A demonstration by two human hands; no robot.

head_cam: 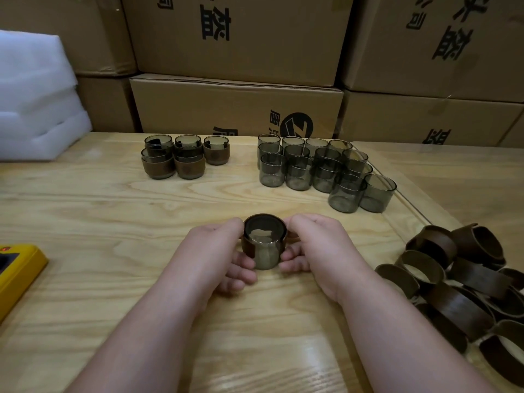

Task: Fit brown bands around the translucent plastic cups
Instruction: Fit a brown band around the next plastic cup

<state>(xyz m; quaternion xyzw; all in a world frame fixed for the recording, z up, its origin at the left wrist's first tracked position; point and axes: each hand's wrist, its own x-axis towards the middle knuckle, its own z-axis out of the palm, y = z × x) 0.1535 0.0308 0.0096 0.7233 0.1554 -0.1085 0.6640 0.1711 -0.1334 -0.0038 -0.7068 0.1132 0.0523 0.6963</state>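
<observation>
Gripping cup (265, 252) with both hands, left hand (219, 251), right hand (312, 245), brown band (249, 246) partly on

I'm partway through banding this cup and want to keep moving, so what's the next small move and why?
Probably slide the band further along the cup until it sits snug. Both the left hand and the right hand grip the cup, and the band hugs only the rim end, with bare cup wall showing below it, unlike the finished cups.

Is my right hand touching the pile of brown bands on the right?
Apart. The head view shows bare wooden table between the right hand and the pile of brown bands.
</observation>
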